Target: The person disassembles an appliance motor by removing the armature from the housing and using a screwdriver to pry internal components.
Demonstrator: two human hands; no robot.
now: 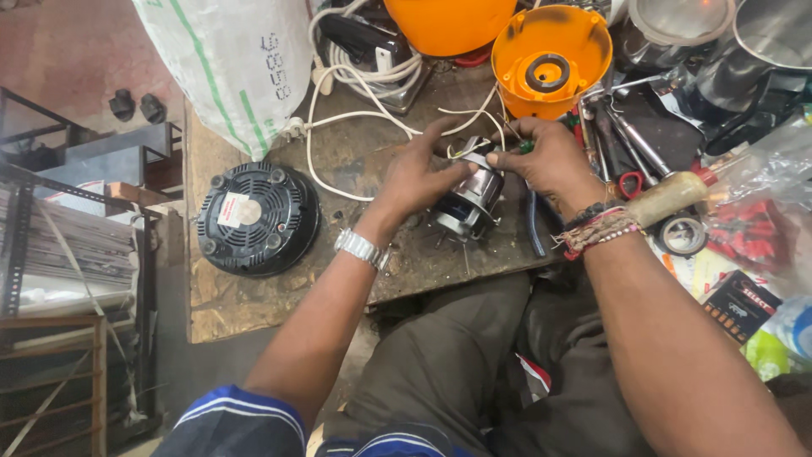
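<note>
A worn wooden tabletop (254, 296), stained and scratched, fills the middle; a reddish floor (68, 51) shows at the upper left; beside the tabletop on the left stands a dark metal rack (25, 220) stacked with flat sheets; even, soft light falls over everything.

A large white woven sack (233, 63) with green stripes is stood at the bench's back left. A round white and red label (239, 210) is stuck on the black ribbed base, and a small black and orange packet (742, 306), possibly a carton, is seen at the right beside a clear bag of red items (753, 228).
</note>
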